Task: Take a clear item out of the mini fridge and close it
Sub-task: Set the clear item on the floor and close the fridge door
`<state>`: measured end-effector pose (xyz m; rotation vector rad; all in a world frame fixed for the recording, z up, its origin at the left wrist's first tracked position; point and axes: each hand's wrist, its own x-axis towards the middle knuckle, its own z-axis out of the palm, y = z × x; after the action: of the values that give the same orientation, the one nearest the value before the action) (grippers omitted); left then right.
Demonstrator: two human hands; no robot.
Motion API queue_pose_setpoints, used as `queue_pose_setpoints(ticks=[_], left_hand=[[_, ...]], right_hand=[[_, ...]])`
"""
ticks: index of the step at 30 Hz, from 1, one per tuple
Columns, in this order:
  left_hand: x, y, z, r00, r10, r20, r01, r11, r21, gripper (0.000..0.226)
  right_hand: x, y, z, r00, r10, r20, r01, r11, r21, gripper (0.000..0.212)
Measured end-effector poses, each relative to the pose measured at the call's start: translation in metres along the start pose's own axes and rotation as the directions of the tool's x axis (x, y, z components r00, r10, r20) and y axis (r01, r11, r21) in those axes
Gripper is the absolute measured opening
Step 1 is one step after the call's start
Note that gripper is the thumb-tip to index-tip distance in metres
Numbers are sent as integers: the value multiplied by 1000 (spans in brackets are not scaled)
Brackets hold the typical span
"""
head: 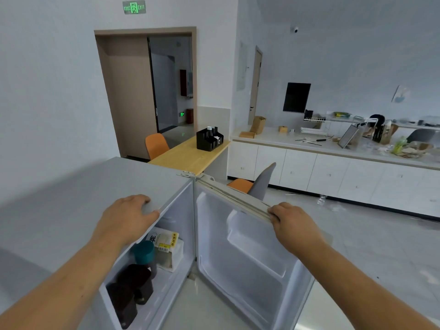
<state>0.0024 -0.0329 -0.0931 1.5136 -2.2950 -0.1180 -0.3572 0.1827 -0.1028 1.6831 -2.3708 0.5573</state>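
While standing over the small grey-topped white mini fridge (83, 198), leans in with both arms. Rests the left hand (126, 215) palm-down on the front lip of the fridge top, fingers loosely spread and gripping nothing, probably to brace the cabinet against the pull of the door. Clamps the right hand (292, 222) over the top edge of the white plastic-lined door (250, 258), fingers curled onto the seal side, holding it swung wide so that the inside lies in reach. Shows, below the left forearm inside the fridge, two dark brown squat containers (133, 289), then a teal-lidded cup (144, 252), then a white bread packet with a yellow label (166, 246) at the back. Reveals no plainly clear item among them; cannot tell whether one hides behind the dark containers or under the teal lid, so likely calls for a lower look before any reach. Takes in, farther off, a pale wooden counter (188, 158) bearing a black compartmented organiser (209, 140), an orange chair (156, 144) beside it, and a long white counter (273, 136) strewn with clutter along the far wall.
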Motion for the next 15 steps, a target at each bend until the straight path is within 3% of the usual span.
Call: queue_pose_setpoints(ticks=[6,11,15], left_hand=[[-2,-2,-2,1000,3,-4,-3,1000,-26,61],[-4,0,-4,1000,13,-18,-14,999,-40,62],[-4,-1,-4,999,22,-24,-24,998,-63,62]], right_hand=[[-27,-60,-14,995,-7,102,11,999,-32,30],[-45,-97,-20,966,-210,152,200,976,82,45],[-58,-129,-4,921,-359,150,323,921,219,42]])
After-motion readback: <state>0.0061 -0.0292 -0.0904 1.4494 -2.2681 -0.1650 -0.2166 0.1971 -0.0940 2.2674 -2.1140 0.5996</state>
